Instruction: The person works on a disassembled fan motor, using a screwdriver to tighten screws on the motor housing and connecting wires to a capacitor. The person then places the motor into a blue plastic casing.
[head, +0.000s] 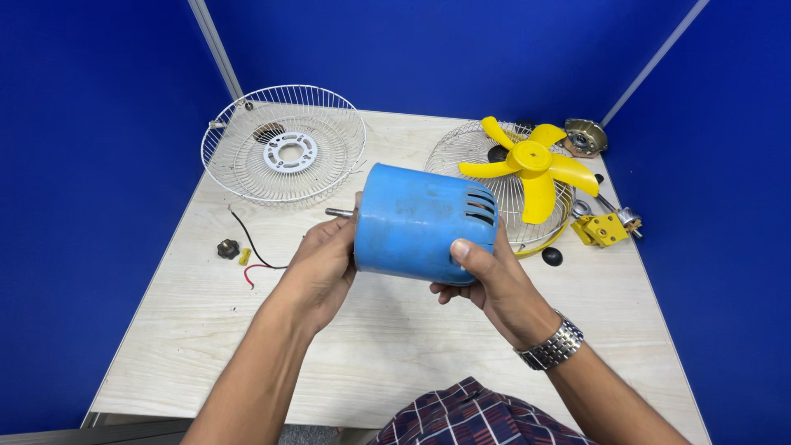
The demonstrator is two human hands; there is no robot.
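Observation:
Both of my hands hold a blue plastic fan motor housing (416,222) above the middle of the table. My left hand (320,268) grips its open left end, where a short metal shaft (338,213) sticks out. My right hand (486,276) cups the slotted rear end from below, thumb on top. A steel watch (552,346) is on my right wrist.
A white wire fan guard (284,144) lies at the back left. A yellow fan blade (531,165) rests on a second wire guard (461,152) at the back right. Nearby are a yellow bracket (601,229), a round metal part (585,136), a black knob (227,248) and loose wires (251,247). Blue partitions enclose the wooden table (395,346).

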